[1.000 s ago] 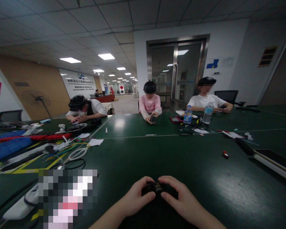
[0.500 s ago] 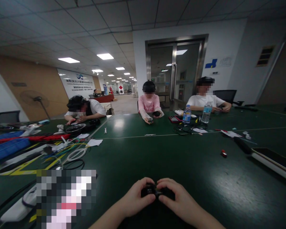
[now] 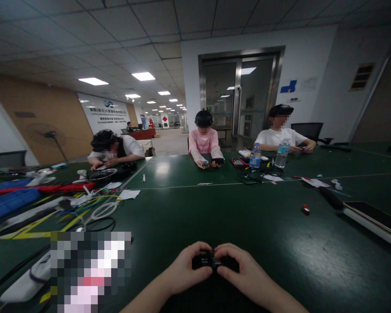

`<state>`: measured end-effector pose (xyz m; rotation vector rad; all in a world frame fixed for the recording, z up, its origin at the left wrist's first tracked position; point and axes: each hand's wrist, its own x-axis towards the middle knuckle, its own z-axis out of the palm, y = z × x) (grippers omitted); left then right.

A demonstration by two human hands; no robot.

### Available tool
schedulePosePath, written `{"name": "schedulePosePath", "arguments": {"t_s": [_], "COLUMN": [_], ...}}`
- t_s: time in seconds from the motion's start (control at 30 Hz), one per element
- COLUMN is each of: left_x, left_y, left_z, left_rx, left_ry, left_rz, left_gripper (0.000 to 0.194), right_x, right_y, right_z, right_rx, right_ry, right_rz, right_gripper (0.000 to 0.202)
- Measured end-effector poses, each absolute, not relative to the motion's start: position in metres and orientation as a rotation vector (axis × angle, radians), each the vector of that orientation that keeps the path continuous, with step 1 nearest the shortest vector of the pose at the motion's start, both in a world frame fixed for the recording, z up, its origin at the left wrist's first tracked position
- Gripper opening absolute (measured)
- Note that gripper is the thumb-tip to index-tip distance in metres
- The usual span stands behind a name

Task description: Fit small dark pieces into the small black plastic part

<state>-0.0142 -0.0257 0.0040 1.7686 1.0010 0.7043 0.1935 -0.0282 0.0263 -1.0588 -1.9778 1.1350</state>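
Note:
Low in the head view, my left hand (image 3: 186,270) curls its thumb and fingers round the left end of a small black object (image 3: 206,260). From the other side, my right hand (image 3: 244,273) grips the same object's right end. My fingertips almost meet over its middle. It is held just above the dark green table (image 3: 169,221). The fingers cover much of the object, and its exact kind cannot be made out.
Cables (image 3: 104,211), a blue tray (image 3: 13,206) and a white power strip (image 3: 26,278) lie at left. A small red item (image 3: 305,209) and a flat device (image 3: 374,219) are at right. Bottles (image 3: 282,154) and three people are across the table.
My hands have barely moved and still hold the black object. Across the table, the person in pink has turned the dark item in one hand.

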Motion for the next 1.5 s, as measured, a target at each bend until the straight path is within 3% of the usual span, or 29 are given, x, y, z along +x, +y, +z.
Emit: {"name": "schedulePosePath", "arguments": {"t_s": [0.63, 1.17, 1.5], "left_x": [-0.013, -0.012, -0.012], "left_y": [-0.027, -0.029, -0.029], "left_z": [0.007, 0.014, 0.017], "left_rx": [1.754, 1.730, 1.718], "left_ry": [1.010, 1.017, 1.010], "left_rz": [0.717, 0.681, 0.661], "left_gripper": [0.035, 0.033, 0.034], "right_x": [0.194, 0.207, 0.214], "right_y": [-0.026, -0.009, -0.009], "right_z": [0.023, 0.008, 0.012], "right_rx": [-1.069, -1.038, -1.003], "right_ry": [-1.899, -1.290, -1.085], "right_rz": [1.191, 1.324, 1.289], "right_gripper": [0.015, 0.038, 0.035]}}
